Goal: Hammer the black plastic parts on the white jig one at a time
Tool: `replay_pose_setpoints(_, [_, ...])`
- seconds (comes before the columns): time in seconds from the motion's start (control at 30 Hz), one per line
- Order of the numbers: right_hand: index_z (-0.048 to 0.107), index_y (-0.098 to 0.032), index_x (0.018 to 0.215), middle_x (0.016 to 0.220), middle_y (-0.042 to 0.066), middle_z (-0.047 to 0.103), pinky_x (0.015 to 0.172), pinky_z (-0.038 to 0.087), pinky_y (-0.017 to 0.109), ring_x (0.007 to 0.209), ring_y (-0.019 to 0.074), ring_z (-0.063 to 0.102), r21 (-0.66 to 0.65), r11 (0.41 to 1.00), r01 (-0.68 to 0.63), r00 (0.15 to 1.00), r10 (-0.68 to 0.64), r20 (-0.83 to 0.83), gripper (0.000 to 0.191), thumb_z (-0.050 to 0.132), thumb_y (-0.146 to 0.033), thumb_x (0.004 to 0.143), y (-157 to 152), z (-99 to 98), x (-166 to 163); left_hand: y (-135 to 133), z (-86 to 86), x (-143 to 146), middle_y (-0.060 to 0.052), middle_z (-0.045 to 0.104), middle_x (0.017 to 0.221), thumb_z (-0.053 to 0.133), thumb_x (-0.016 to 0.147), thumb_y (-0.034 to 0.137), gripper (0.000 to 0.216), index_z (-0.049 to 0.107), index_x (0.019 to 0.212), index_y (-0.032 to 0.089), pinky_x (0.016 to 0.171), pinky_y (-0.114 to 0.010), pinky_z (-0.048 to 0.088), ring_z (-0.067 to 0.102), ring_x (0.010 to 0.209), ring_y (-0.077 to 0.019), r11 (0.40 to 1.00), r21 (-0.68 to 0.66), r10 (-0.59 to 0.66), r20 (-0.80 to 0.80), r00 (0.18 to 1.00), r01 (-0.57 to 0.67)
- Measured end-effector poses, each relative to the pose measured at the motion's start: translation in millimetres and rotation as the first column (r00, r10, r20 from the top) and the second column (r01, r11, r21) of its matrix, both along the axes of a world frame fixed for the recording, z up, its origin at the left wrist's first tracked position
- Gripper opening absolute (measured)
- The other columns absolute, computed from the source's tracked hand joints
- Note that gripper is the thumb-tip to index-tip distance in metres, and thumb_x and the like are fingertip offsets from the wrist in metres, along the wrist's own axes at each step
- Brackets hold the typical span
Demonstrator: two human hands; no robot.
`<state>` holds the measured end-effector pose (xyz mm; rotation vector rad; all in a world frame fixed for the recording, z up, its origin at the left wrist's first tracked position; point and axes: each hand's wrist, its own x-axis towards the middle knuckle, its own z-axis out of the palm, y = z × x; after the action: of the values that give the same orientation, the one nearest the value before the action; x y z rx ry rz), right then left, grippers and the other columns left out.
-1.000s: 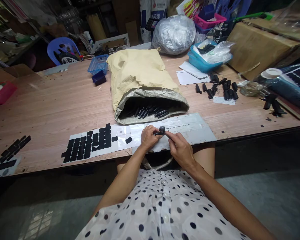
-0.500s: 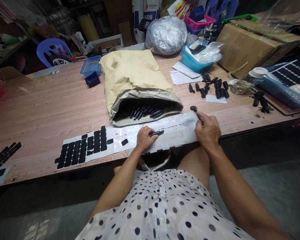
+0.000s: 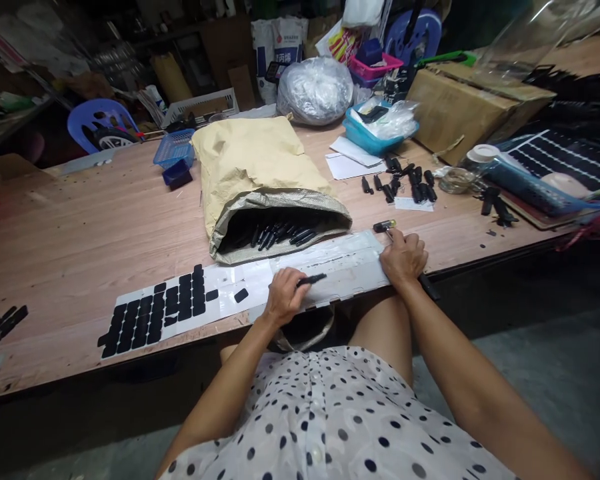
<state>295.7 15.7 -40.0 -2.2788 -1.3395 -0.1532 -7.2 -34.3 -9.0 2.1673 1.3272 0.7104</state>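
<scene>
My left hand [image 3: 283,295] is closed around one end of a slim black piece [image 3: 312,280], whose free end points right over a white board [image 3: 353,265] at the table's front edge. In my right hand [image 3: 404,257], at the board's right end, is a small hammer [image 3: 384,226]. Its head, black with a yellowish face, juts out past the fingers, and a dark handle end shows below the hand. Just behind the board lies a yellow paper sack [image 3: 260,153], its mouth towards me and several slim black pieces [image 3: 275,235] inside.
Left of the board, rows of black rounded patches [image 3: 153,310] stick to a white sheet. Small black parts [image 3: 420,187] lie at the right near a blue basket [image 3: 377,137] and a cardboard box [image 3: 465,110]. A dark blue tray [image 3: 177,175] stands left of the sack.
The hammer has turned in my right hand, so its yellowish face and handle end now show. The black piece in my left hand is tipped up more. The whole view has shifted slightly.
</scene>
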Motion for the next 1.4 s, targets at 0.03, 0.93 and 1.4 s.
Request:
replay_pose_setpoints(0.03, [0.073,-0.022,0.122,0.107,0.017,0.059,0.075,0.034,0.038,0.099,0.0304,0.050,-0.013,1.000,0.003,1.000,-0.003,-0.002,0.040,0.051,-0.017,0.089,0,0.6,0,-13,1.8,0,-0.008,0.074,0.104,0.055,0.098,0.039,0.024,0.072,0.107,0.025,0.092,-0.042,0.053,0.067,0.099,-0.0257,0.997,0.000,-0.079,0.008,0.997,0.079])
replay_pose_setpoints(0.93, [0.072,-0.020,0.125,0.109,0.018,0.060,0.076,0.035,0.039,0.102,0.0325,0.051,-0.062,0.998,0.009,1.000,-0.008,0.005,0.041,0.049,-0.017,0.091,0,6.1,-5,129,25.4,-4,-0.008,0.063,0.105,0.076,0.085,0.022,0.010,0.069,0.091,0.024,0.092,-0.039,0.053,0.062,0.110,-0.0299,0.916,0.146,0.396,-0.164,0.904,-0.375])
replay_pose_setpoints(1.4, [0.071,-0.020,0.127,0.110,0.017,0.059,0.079,0.036,0.040,0.104,0.0325,0.051,-0.065,0.998,0.025,0.999,-0.023,0.028,0.041,0.047,-0.019,0.093,2,1.5,-3,70,19.5,-39,-0.003,0.068,0.098,0.071,0.090,0.030,0.008,0.074,0.095,0.024,0.078,-0.031,0.052,0.067,0.092,-0.0226,0.927,0.019,0.363,-0.301,0.882,-0.375])
